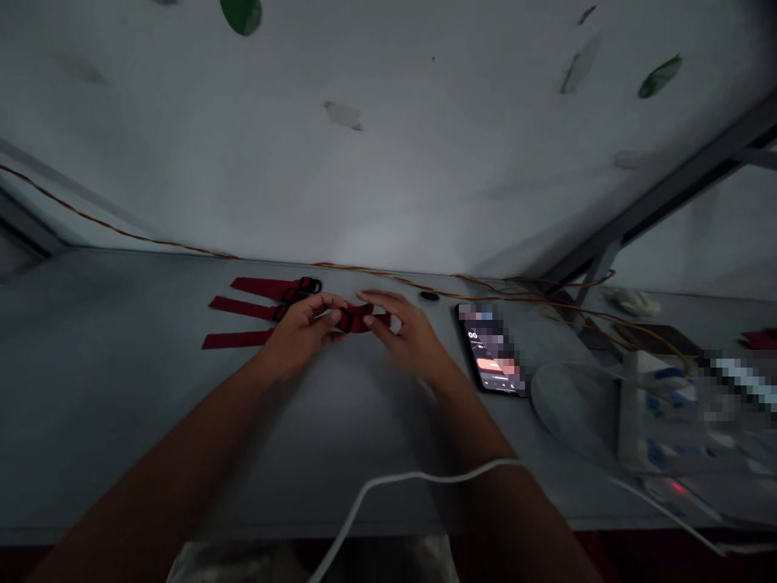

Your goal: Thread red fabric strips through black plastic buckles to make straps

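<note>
Between my hands, just above the grey table, is a short red strap [362, 319] with a black buckle [346, 321] on it. My left hand [305, 330] pinches the strap at the buckle side, thumb against fingers. On the other side my right hand [404, 328] has its thumb and fingers closed around the strap's red end. Three more red straps lie flat at the left: a far one [265, 288], a middle one [246, 308] and a near one [236, 339]. Black buckles show on the far and middle straps; the near strap's right end is hidden behind my left hand.
A lit phone [490, 350] lies right of my right hand. Farther right stands a white power strip [655, 413] with cables. A white cord [418, 476] crosses over my right forearm. Twisted wires [376, 274] run along the wall's foot, near a small black piece [429, 296].
</note>
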Action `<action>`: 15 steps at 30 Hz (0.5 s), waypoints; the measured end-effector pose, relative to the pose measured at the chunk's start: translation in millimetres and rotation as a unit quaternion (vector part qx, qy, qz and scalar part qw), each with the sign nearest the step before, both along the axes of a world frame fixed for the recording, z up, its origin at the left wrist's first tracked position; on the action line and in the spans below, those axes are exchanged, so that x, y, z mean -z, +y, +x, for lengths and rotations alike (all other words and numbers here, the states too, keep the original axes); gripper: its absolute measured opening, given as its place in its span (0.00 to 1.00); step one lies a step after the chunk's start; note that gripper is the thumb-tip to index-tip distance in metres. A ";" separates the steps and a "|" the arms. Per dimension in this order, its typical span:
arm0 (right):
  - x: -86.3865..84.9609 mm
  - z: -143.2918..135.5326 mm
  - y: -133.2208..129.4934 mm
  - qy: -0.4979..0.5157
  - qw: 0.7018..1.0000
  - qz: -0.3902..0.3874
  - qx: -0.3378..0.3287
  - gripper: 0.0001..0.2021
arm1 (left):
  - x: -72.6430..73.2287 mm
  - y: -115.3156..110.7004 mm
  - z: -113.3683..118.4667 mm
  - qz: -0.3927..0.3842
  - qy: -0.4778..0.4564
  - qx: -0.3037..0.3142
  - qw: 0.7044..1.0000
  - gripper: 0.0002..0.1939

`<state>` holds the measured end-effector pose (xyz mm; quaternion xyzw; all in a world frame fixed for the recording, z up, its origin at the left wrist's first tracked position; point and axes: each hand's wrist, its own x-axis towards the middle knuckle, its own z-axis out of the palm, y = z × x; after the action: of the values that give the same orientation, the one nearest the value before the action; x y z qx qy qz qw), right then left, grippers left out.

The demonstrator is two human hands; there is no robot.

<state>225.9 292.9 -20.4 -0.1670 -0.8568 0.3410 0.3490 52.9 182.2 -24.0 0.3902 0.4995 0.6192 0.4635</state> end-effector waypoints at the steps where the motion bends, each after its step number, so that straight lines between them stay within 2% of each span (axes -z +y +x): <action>1: -0.4 -1.8 -2.8 -0.010 1.000 -0.008 -0.014 0.14 | 0.1 -0.5 -1.2 -0.001 -0.005 0.006 1.000 0.17; 5: 1.9 -5.3 -5.1 -0.037 0.999 0.023 0.003 0.04 | 0.4 -1.8 -3.8 -0.011 0.026 0.014 0.999 0.16; 7: 4.1 -5.7 -4.0 -0.037 0.998 0.054 0.006 0.03 | 1.0 -1.8 -3.2 -0.012 0.113 0.003 0.994 0.17; 9: 6.8 -5.8 -2.6 -0.036 0.997 0.075 0.004 0.04 | 2.4 -1.1 -1.6 -0.001 0.221 -0.020 0.975 0.17; 11: 9.4 -5.6 -1.0 -0.036 0.996 0.082 0.011 0.06 | 4.1 0.1 0.2 0.011 0.285 -0.046 0.957 0.16; 15: 10.3 -3.3 3.0 -0.031 0.995 0.079 0.056 0.06 | 5.0 2.0 2.5 0.025 0.260 -0.049 0.964 0.14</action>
<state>222.5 295.9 -30.7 -0.1968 -0.8808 0.2465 0.3531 55.4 184.2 -29.0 0.5242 0.6060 0.5305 0.2766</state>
